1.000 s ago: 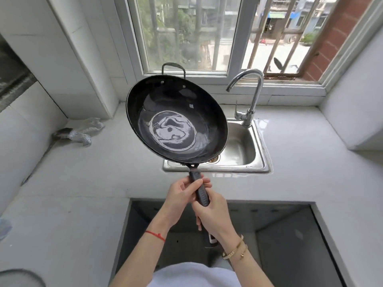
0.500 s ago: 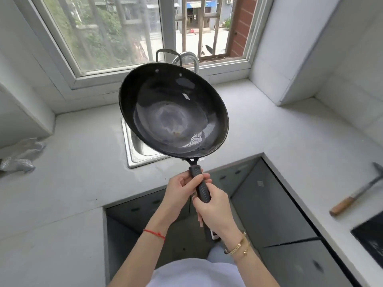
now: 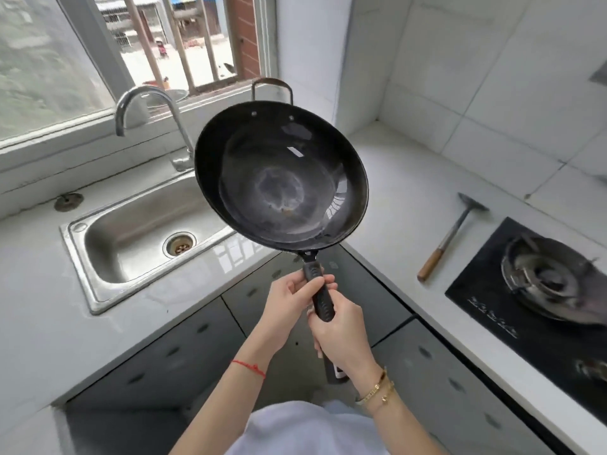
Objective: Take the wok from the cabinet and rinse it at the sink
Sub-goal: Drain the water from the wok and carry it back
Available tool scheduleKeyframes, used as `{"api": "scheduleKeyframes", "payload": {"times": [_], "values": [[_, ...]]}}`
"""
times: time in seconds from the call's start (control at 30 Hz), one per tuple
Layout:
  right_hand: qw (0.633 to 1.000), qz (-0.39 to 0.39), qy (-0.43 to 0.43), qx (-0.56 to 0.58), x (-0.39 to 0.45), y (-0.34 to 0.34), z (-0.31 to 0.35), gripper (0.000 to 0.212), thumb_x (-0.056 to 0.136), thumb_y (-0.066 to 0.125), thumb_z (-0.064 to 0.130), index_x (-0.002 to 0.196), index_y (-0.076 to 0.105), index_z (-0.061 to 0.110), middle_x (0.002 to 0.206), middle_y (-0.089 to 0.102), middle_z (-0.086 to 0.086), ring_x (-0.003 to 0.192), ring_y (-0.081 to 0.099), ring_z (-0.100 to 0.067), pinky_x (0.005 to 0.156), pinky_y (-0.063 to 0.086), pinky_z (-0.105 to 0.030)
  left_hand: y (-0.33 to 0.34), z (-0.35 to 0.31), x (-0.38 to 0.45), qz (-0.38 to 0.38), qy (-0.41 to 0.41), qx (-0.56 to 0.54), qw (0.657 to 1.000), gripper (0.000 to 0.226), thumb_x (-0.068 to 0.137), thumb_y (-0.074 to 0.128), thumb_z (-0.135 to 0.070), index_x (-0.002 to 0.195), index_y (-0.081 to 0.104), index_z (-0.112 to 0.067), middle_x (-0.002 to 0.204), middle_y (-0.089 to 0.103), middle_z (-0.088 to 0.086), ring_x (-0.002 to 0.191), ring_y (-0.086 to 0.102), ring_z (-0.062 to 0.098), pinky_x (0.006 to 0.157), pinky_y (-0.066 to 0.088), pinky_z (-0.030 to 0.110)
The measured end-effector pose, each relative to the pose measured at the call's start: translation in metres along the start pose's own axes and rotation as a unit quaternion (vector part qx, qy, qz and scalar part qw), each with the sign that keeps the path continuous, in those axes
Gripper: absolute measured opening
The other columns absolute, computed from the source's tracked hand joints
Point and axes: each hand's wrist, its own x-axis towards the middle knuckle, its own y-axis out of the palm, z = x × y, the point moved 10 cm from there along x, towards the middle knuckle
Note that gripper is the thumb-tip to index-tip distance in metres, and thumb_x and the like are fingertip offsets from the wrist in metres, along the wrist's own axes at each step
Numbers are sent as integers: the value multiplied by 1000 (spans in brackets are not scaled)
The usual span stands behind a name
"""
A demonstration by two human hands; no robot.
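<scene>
While both the left hand point(image 3: 289, 298) and right hand point(image 3: 341, 333) wrap its handle, the wok point(image 3: 279, 178) extends far from them, right of the sink point(image 3: 138, 238)

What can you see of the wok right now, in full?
The wok is round, black and looks like dark metal, with a dull worn patch and wet sheen at the bottom. A metal loop handle is riveted to the far rim; a long black ribbed handle points at the person. It is held in the air, tilted, over the counter edge right of the sink. The left hand and right hand both grip the long handle.
</scene>
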Motion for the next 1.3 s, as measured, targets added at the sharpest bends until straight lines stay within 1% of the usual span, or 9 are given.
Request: {"api": "scheduleKeyframes", "payload": {"times": [0.17,0.33,0.53,0.67,0.77,0.87,1.0,1.2,1.3], "values": [[998,-58,26,-6,3,-56,-31,9,86,60,13,78,57,16,48,57,1,31,55,-16,33,43,-26,60,23,24,46,-28,25,998,17,91,64,-14,104,73,-11,107,76,11,104,72,26,88,58,33],[991,-121,60,9,-4,-99,-58,8,82,60,16,80,58,23,51,62,-1,32,56,-19,32,42,-24,112,46,37,108,-52,42,992,15,90,64,-16,94,78,-18,106,77,11,104,72,26,90,58,32],[976,-192,96,28,-21,-132,-76,14,86,62,15,92,60,27,54,63,14,36,59,-12,35,43,-20,154,70,47,200,-90,82,972,18,92,63,-18,104,76,-14,109,76,11,107,71,25,95,56,36],[960,-242,132,48,-38,-141,-82,15,85,59,10,84,58,25,47,59,11,31,54,-12,33,42,-22,175,82,44,264,-120,93,953,17,93,64,-15,105,76,-10,108,76,13,107,71,27,94,55,34],[942,-288,163,59,-54,-143,-85,18,85,58,9,85,56,27,45,57,9,32,54,-13,34,42,-25,185,90,39,312,-136,118,933,18,93,64,-14,106,75,-7,107,76,15,105,71,27,98,53,38],[919,-339,185,78,-71,-139,-85,21,85,59,9,94,56,28,45,57,6,32,53,-14,34,42,-25,193,95,33,359,-149,141,910,17,93,65,-12,105,75,-7,106,76,15,104,71,27,98,53,37],[882,-409,211,96,-99,-128,-86,19,83,58,10,94,59,25,44,57,5,31,52,-14,34,43,-25,201,106,14,423,-183,162,873,15,91,66,-8,102,76,-8,104,77,13,102,72,25,96,55,36],[817,-511,243,111,-151,-117,-86,27,82,61,12,84,56,38,46,59,2,33,57,-19,34,47,-29,217,127,-27,510,-213,195,811,16,91,66,-6,105,73,-1,104,76,16,100,73,26,94,55,35],[782,-550,270,113,-184,-112,-93,23,82,62,11,82,56,33,47,58,2,33,56,-17,34,47,-28,227,142,-57,547,-235,204,777,17,90,66,-4,105,72,0,105,76,16,104,72,29,96,54,38]]}}
